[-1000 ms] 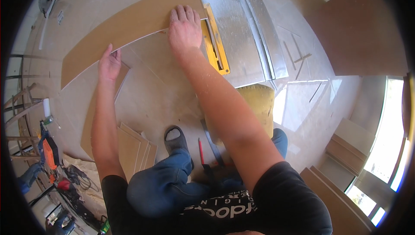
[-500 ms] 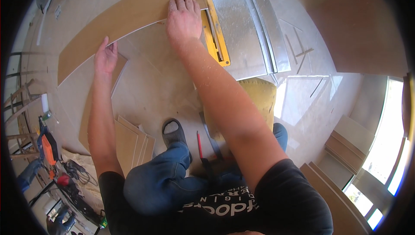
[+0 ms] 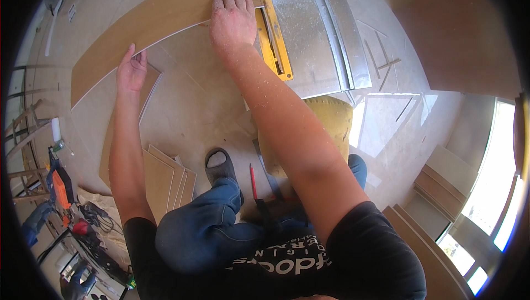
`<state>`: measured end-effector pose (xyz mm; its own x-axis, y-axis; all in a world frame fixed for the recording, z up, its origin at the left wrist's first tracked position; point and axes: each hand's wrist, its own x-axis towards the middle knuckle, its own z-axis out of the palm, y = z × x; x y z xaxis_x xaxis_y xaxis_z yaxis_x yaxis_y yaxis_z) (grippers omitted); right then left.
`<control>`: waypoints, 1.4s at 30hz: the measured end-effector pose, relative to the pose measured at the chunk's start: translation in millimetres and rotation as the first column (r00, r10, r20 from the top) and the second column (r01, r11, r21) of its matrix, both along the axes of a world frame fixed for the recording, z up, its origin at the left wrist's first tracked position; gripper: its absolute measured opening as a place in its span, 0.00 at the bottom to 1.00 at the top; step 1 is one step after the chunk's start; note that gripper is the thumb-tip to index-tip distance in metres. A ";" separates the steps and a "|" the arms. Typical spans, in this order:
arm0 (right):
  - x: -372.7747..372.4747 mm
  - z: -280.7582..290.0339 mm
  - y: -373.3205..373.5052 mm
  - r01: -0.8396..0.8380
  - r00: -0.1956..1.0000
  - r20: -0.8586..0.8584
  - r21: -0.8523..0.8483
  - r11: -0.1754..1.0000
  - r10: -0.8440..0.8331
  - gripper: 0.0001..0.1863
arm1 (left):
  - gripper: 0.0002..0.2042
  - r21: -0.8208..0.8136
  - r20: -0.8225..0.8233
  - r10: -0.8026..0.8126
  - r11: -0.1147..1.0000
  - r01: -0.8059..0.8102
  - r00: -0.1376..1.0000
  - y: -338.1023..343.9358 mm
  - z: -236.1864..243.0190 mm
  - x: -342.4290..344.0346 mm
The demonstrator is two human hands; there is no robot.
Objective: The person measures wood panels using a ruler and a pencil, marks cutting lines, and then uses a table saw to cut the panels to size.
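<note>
head view, the only one: a long brown board (image 3: 160, 18) is lying ahead of both hands, its long axis running across the person's front, from lower left up toward the upper right; the lens is bending its straight edges. its right end is reaching over the metal table (image 3: 312, 40) and is meeting the yellow slotted plate (image 3: 279, 40). the slot is running roughly away from the person, so crosswise to the board.

right hand (image 3: 233, 21) is lying palm down on the board close to that right end, fingers extended side by side, just beside the yellow plate. whether its thumb is hooking under the edge, cannot tell.

left hand (image 3: 132, 70) is grasping the board's near edge farther left, thumb on top, fingers seeming to be going beneath; it is supporting the part that is hanging out past the table. the right hand is the nearer to the slot, the left well apart from it.

about them: a yellow padded seat (image 3: 334, 126) is standing just below the table's near edge; a red pencil-like stick (image 3: 253, 181) is lying near the person's sandal (image 3: 221, 162); several cut boards (image 3: 157, 175) are lying stacked below the left hand.
</note>
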<state>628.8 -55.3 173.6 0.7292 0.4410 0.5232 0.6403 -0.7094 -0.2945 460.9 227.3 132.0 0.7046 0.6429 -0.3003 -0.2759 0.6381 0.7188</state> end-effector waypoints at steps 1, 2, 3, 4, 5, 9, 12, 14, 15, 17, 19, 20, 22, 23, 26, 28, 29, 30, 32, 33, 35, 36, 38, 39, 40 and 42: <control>0.0 -0.1 0.4 0.001 1.000 0.010 0.001 1.000 -0.001 0.21 | 0.14 0.001 -0.001 0.000 1.000 0.000 1.000 1.5 0.0 -0.8; 0.1 -0.3 0.8 0.001 1.000 0.009 0.002 1.000 -0.001 0.21 | 0.14 0.000 -0.006 0.009 1.000 -0.009 1.000 3.0 0.0 -1.7; 0.9 -1.3 0.3 -0.001 1.000 0.013 0.005 1.000 0.001 0.21 | 0.14 -0.004 -0.011 0.016 1.000 -0.016 1.000 1.7 -0.1 -0.6; 1.5 -2.4 -0.3 -0.003 1.000 0.017 0.007 1.000 0.003 0.21 | 0.14 -0.006 -0.011 0.015 1.000 -0.015 1.000 0.1 -0.6 0.6; 2.0 -3.5 -0.8 -0.001 1.000 0.017 0.005 1.000 0.001 0.21 | 0.14 -0.013 -0.015 0.020 1.000 -0.020 1.000 -1.6 -1.2 1.9; 0.7 -1.2 1.0 0.007 1.000 -0.001 0.004 1.000 -0.007 0.22 | 0.14 -0.014 0.001 -0.006 1.000 0.006 1.000 2.4 -2.4 -1.0; -0.1 0.2 1.0 0.002 1.000 -0.017 -0.002 1.000 -0.002 0.22 | 0.14 -0.013 -0.004 -0.004 1.000 0.003 1.000 4.2 -2.1 -2.2; -0.3 0.4 1.1 -0.004 1.000 -0.029 -0.006 1.000 0.004 0.22 | 0.14 -0.015 -0.015 0.019 1.000 -0.019 1.000 3.1 -1.3 -1.9; 0.6 -0.7 0.6 0.002 1.000 -0.018 -0.011 1.000 -0.002 0.22 | 0.15 -0.019 -0.024 0.039 0.999 -0.040 0.999 0.4 -0.9 0.3; 2.2 -2.9 -0.9 0.011 1.000 -0.007 -0.016 1.000 -0.011 0.22 | 0.16 -0.014 -0.014 0.040 0.999 -0.040 0.999 -5.2 0.1 3.1; 1.1 -2.2 -0.1 0.001 1.000 -0.019 -0.006 1.000 -0.001 0.23 | 0.16 -0.002 -0.006 0.045 0.999 -0.045 0.999 -4.9 1.6 1.6; 0.8 -2.0 -0.1 0.001 1.000 -0.020 -0.005 1.000 -0.002 0.23 | 0.17 -0.006 -0.007 0.043 0.999 -0.043 0.999 -4.7 2.2 1.1; -0.3 -0.8 0.0 -0.001 1.000 -0.031 -0.006 1.000 0.000 0.22 | 0.17 -0.008 -0.008 0.042 0.999 -0.042 0.999 -3.4 2.8 -0.4; -0.7 -0.2 0.2 -0.001 1.000 -0.031 -0.005 1.000 0.001 0.22 | 0.17 0.001 -0.008 0.035 0.999 -0.035 0.999 -2.7 2.9 -0.9; -0.1 -0.8 -0.9 0.005 1.000 -0.021 0.005 1.000 -0.005 0.22 | 0.17 0.003 -0.014 0.032 0.999 -0.032 0.999 -5.2 3.3 0.4; -0.2 0.0 -1.0 0.000 1.000 -0.023 -0.008 1.000 0.000 0.22 | 0.17 0.000 -0.021 0.038 0.999 -0.038 0.999 -4.9 3.6 -0.7; -0.8 0.4 -0.9 -0.001 1.000 -0.024 -0.008 1.000 0.001 0.22 | 0.17 0.005 -0.017 0.033 0.999 -0.033 0.999 -4.8 3.7 -1.3; -0.9 0.2 -1.0 0.002 1.000 -0.015 0.000 1.000 -0.002 0.22 | 0.17 0.011 -0.012 0.028 1.000 -0.028 1.000 -4.8 3.6 -1.3; -1.1 -0.1 -1.0 0.006 1.000 -0.006 0.009 1.000 -0.006 0.21 | 0.17 0.010 -0.009 0.027 1.000 -0.027 1.000 -4.7 3.6 -1.1; -1.2 -0.3 -1.1 0.005 1.000 -0.003 0.020 1.000 -0.005 0.21 | 0.17 0.008 -0.005 0.027 1.000 -0.027 1.000 -4.9 3.5 -1.3; -1.3 -0.7 -1.3 0.006 1.000 0.001 0.031 0.999 -0.006 0.21 | 0.17 0.008 -0.002 0.026 1.000 -0.026 1.000 -4.9 3.5 -1.6; -1.1 -0.9 -1.7 0.001 1.000 -0.006 0.031 1.000 -0.001 0.21 | 0.16 0.008 0.002 0.026 1.000 -0.026 1.000 -5.6 3.4 -1.6; -1.0 -1.6 -2.6 -0.002 1.000 -0.013 0.030 1.000 0.002 0.21 | 0.16 0.002 -0.010 0.035 0.999 -0.035 0.999 -7.1 2.9 -0.8; -1.0 -1.3 -2.4 -0.005 1.000 -0.016 0.033 0.999 0.005 0.21 | 0.16 -0.001 -0.021 0.046 0.999 -0.046 0.999 -6.1 2.1 -1.4; -1.2 -1.2 -2.3 -0.007 1.000 -0.018 0.035 0.999 0.008 0.21 | 0.16 -0.001 -0.022 0.045 0.999 -0.046 0.999 -5.1 1.5 -2.1; -1.6 -0.7 -1.9 -0.007 1.000 -0.018 0.034 0.999 0.008 0.21 | 0.15 0.001 -0.013 0.019 1.000 -0.019 1.000 -2.3 0.5 -3.3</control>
